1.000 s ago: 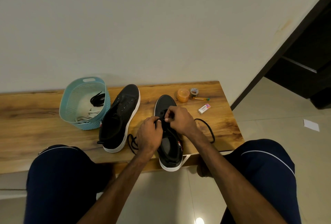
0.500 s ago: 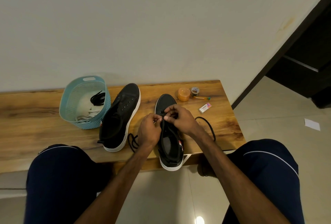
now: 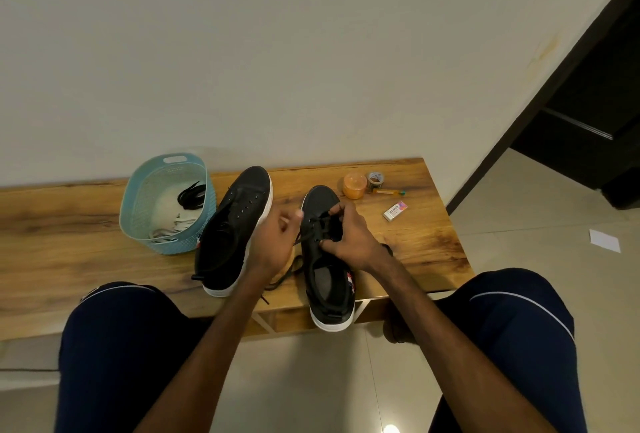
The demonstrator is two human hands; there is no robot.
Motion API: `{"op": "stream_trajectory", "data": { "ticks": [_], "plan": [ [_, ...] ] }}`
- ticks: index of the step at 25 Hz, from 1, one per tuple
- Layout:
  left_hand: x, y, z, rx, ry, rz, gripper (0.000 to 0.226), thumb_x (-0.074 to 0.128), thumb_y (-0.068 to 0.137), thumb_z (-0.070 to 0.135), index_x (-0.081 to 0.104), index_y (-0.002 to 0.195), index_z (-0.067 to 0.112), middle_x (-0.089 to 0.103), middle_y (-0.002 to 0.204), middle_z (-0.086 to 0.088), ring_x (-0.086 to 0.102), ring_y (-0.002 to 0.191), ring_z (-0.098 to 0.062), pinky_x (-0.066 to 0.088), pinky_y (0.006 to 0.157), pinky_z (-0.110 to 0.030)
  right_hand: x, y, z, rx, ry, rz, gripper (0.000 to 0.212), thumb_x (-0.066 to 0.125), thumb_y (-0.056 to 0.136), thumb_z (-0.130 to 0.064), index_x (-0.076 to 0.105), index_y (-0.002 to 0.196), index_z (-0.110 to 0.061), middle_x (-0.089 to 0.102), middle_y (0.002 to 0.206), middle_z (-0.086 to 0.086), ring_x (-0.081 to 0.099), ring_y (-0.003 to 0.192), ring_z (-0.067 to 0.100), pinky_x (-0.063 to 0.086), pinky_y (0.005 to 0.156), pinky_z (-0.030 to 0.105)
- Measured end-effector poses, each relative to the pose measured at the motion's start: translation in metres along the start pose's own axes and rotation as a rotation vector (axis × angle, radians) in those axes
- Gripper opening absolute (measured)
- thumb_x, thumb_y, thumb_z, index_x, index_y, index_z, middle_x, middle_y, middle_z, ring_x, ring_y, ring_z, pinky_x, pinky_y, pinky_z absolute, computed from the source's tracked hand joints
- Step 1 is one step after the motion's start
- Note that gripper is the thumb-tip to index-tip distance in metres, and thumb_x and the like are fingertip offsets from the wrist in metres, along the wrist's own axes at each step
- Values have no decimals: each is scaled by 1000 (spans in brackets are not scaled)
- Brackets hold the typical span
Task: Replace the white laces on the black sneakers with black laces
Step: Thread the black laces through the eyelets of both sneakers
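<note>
The lace (image 3: 313, 230) looked light, limp and thin. It would probably sag or slip back through an eyelet once let go, so the best place to hold it seemed to be close to the tip, or just where it left a hole, keeping it taut. The shoe (image 3: 329, 280) looked soft in the upper and firmer at the sole, light enough to skid under a pull, so it likely needed steadying at the eyelet rows. The left hand (image 3: 277, 242) had its fingers curled and pinched one run of the lace, drawn out tight from the shoe toward the basket (image 3: 138, 211). The right hand (image 3: 349, 235) gripped the upper, thumb pressed on the eyelet flap and fingertips curled over the crossings nearer the toe. Whether those fingertips also nipped the lace I could not tell. The shoe lay well away from the basket, with the bare shoe (image 3: 232, 235) between them, just beside the basket's wall. Both shoes were matte black with white soles. The lace was flat and black, crossed through the first few holes, with its slack trailing between the shoes. White laces (image 3: 173, 228) lay in the basket with a spare black lace (image 3: 192, 194).
</note>
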State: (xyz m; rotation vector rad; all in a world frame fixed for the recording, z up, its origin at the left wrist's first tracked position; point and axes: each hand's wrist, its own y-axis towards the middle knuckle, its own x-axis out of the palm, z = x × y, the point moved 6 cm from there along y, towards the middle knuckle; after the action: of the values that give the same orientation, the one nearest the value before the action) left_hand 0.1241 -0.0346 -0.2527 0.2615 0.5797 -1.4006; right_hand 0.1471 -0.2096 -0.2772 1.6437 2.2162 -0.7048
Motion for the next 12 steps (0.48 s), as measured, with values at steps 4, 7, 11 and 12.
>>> {"op": "stream_trajectory", "data": {
  "ticks": [4, 7, 11, 12],
  "plan": [
    [19, -6, 0, 66, 395, -116, 20, 48, 102, 32, 61, 101, 17, 59, 98, -2, 59, 94, -22, 44, 74, -33, 1, -4, 11, 4, -81, 61, 80, 83, 70, -26, 30, 130, -28, 42, 127, 0, 46, 119, 19, 52, 97, 37],
    [1, -2, 11, -123, -623, -151, 28, 34, 108, 26, 57, 97, 15, 65, 100, -3, 62, 106, -26, 53, 76, -35, 3, -9, 21, 39, -66, 82, 82, 79, 70, -37, 28, 133, -30, 44, 128, -1, 48, 119, 19, 47, 103, 46],
    [-27, 4, 25, -88, -1244, -164, 31, 32, 107, 38, 49, 88, 19, 53, 65, 2, 53, 52, -11, 54, 54, -29, 10, -17, 22, 46, -94, 215, 81, 66, 65, -52, 24, 133, -34, 46, 134, 0, 42, 124, 20, 32, 112, 54],
    [-28, 3, 22, -69, -997, -133, 32, 37, 105, 44, 49, 88, 20, 47, 63, 4, 43, 47, -8, 45, 46, -25, 11, -18, 23, 39, -97, 235, 82, 64, 65, -53, 24, 134, -32, 44, 134, 0, 39, 126, 20, 26, 115, 55]
  ]
}}
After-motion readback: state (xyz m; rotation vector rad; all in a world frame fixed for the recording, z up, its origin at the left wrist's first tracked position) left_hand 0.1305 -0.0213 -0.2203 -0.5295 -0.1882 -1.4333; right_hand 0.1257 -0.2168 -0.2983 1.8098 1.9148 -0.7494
